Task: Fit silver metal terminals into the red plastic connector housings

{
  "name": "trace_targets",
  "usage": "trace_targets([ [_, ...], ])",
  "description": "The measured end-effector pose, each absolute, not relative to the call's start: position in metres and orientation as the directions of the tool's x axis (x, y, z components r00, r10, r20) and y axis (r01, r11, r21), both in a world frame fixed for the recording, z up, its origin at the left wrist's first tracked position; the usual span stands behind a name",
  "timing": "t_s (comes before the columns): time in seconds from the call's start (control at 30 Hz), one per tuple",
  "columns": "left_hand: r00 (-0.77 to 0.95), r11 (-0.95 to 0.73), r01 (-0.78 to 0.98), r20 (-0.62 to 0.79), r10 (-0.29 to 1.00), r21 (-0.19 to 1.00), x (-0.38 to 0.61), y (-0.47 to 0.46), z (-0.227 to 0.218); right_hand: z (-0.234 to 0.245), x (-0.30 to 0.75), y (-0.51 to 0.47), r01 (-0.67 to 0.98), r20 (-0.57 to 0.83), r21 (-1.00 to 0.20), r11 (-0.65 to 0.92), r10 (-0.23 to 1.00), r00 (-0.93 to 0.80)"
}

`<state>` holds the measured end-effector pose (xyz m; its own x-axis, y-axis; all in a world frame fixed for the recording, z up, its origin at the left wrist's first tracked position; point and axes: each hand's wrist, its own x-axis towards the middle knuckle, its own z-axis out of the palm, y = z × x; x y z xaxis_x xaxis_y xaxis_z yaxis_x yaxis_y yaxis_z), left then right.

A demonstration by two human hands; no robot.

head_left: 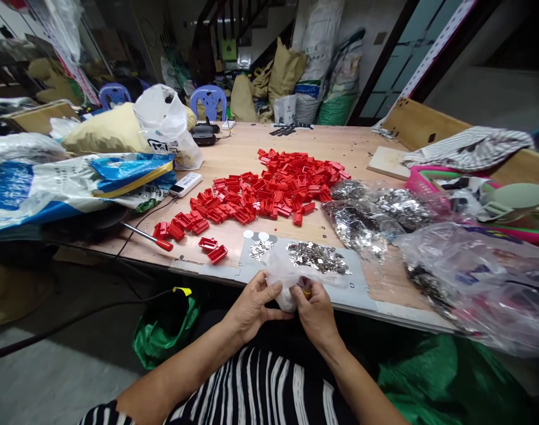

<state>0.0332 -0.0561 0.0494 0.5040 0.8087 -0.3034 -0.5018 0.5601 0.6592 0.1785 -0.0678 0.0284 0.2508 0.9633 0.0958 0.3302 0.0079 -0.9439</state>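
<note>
A small translucent plastic bag [280,274] is held at the table's front edge, its lower part bunched between both hands. My left hand [260,295] grips its left side, thumb on top and fingers beneath. My right hand [316,310] pinches its right side, and something small and yellowish shows by those fingers, too hidden to name. Just beyond the bag lie a pile of silvery metal pieces [320,258] and a smaller heap of flat shiny pieces [260,249] on a grey mat [358,284]. Many red plastic housings [269,192] cover the table's middle.
A red-handled tool [156,241] lies at left, near a white device [186,184]. Clear bags of metal parts [362,221] sit at right, beside a pink basket [424,180]. Large sacks [69,189] crowd the left side. A green bag [165,327] hangs below the edge.
</note>
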Motion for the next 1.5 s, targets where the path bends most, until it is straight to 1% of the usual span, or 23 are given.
trace_targets([
  [0.03, 0.479, 0.548, -0.517, -0.309, 0.822, 0.658, 0.034, -0.055, 0.048, 0.028, 0.177, -0.069, 0.289, 0.083, -0.957, 0.011, 0.967, 0.24],
  [0.1, 0.409, 0.524, -0.553, -0.337, 0.848, 0.647, 0.034, -0.053, 0.044, 0.028, 0.178, -0.07, 0.128, 0.037, -0.992, 0.008, 0.974, 0.226],
  [0.2, 0.335, 0.48, -0.627, -0.345, 0.877, 0.614, 0.033, -0.051, 0.038, 0.029, 0.183, -0.07, -0.119, -0.087, -0.991, -0.06, 0.97, 0.227],
  [0.27, 0.335, 0.463, -0.674, -0.321, 0.886, 0.576, 0.031, -0.05, 0.037, 0.028, 0.187, -0.069, -0.214, -0.156, -0.971, -0.103, 0.956, 0.247],
  [0.33, 0.336, 0.452, -0.703, -0.304, 0.891, 0.549, 0.03, -0.049, 0.038, 0.025, 0.192, -0.068, -0.239, -0.18, -0.964, -0.12, 0.952, 0.246],
  [0.4, 0.322, 0.437, -0.71, -0.297, 0.899, 0.553, 0.029, -0.049, 0.038, 0.024, 0.198, -0.067, -0.19, -0.173, -0.973, -0.13, 0.958, 0.229],
  [0.47, 0.29, 0.412, -0.692, -0.295, 0.91, 0.593, 0.028, -0.049, 0.038, 0.028, 0.205, -0.069, -0.06, -0.114, -0.993, -0.102, 0.957, 0.265],
  [0.5, 0.268, 0.399, -0.677, -0.297, 0.916, 0.619, 0.029, -0.048, 0.037, 0.033, 0.208, -0.07, 0.025, -0.053, -0.998, -0.064, 0.948, 0.313],
  [0.57, 0.221, 0.372, -0.635, -0.301, 0.927, 0.677, 0.03, -0.049, 0.035, 0.048, 0.212, -0.075, 0.204, 0.117, -0.978, 0.034, 0.905, 0.408],
  [0.6, 0.204, 0.36, -0.611, -0.299, 0.932, 0.705, 0.031, -0.049, 0.035, 0.057, 0.212, -0.078, 0.267, 0.203, -0.959, 0.094, 0.887, 0.416],
  [0.63, 0.196, 0.349, -0.586, -0.29, 0.937, 0.731, 0.032, -0.05, 0.034, 0.066, 0.211, -0.08, 0.315, 0.271, -0.937, 0.152, 0.886, 0.377],
  [0.67, 0.199, 0.338, -0.563, -0.274, 0.941, 0.754, 0.033, -0.051, 0.033, 0.073, 0.209, -0.082, 0.349, 0.299, -0.918, 0.188, 0.907, 0.296],
  [0.73, 0.22, 0.316, -0.536, -0.232, 0.947, 0.783, 0.035, -0.052, 0.033, 0.082, 0.203, -0.084, 0.4, 0.264, -0.893, 0.209, 0.96, 0.089],
  [0.8, 0.231, 0.309, -0.553, -0.214, 0.949, 0.774, 0.036, -0.053, 0.033, 0.083, 0.197, -0.083, 0.477, 0.209, -0.852, 0.215, 0.976, -0.066],
  [0.93, 0.225, 0.371, -0.653, -0.298, 0.928, 0.66, 0.031, -0.05, 0.033, 0.068, 0.191, -0.078, 0.614, 0.177, -0.748, 0.25, 0.968, -0.179],
  [1.0, 0.237, 0.392, -0.706, -0.325, 0.915, 0.59, 0.028, -0.048, 0.033, 0.063, 0.191, -0.078, 0.638, 0.129, -0.733, 0.237, 0.969, -0.212],
  [1.07, 0.263, 0.404, -0.749, -0.324, 0.909, 0.524, 0.027, -0.046, 0.034, 0.062, 0.191, -0.078, 0.656, 0.08, -0.722, 0.22, 0.968, -0.236],
  [1.13, 0.302, 0.422, -0.769, -0.309, 0.902, 0.481, 0.027, -0.047, 0.036, 0.064, 0.19, -0.079, 0.668, 0.06, -0.711, 0.217, 0.966, -0.25],
  [1.2, 0.32, 0.418, -0.765, -0.274, 0.907, 0.49, 0.029, -0.048, 0.04, 0.067, 0.187, -0.08, 0.662, 0.068, -0.713, 0.229, 0.963, -0.259],
  [1.27, 0.308, 0.385, -0.734, -0.231, 0.923, 0.56, 0.031, -0.05, 0.042, 0.069, 0.184, -0.08, 0.631, 0.073, -0.738, 0.24, 0.958, -0.279],
  [1.33, 0.29, 0.358, -0.699, -0.213, 0.933, 0.619, 0.032, -0.051, 0.042, 0.069, 0.185, -0.08, 0.571, 0.051, -0.789, 0.226, 0.951, -0.305],
  [1.4, 0.264, 0.359, -0.694, -0.243, 0.933, 0.625, 0.031, -0.051, 0.04, 0.068, 0.189, -0.08, 0.503, -0.004, -0.851, 0.151, 0.956, -0.294],
  [1.5, 0.241, 0.377, -0.726, -0.302, 0.923, 0.575, 0.028, -0.05, 0.036, 0.066, 0.198, -0.076, 0.456, -0.101, -0.89, -0.009, 0.979, -0.179],
])
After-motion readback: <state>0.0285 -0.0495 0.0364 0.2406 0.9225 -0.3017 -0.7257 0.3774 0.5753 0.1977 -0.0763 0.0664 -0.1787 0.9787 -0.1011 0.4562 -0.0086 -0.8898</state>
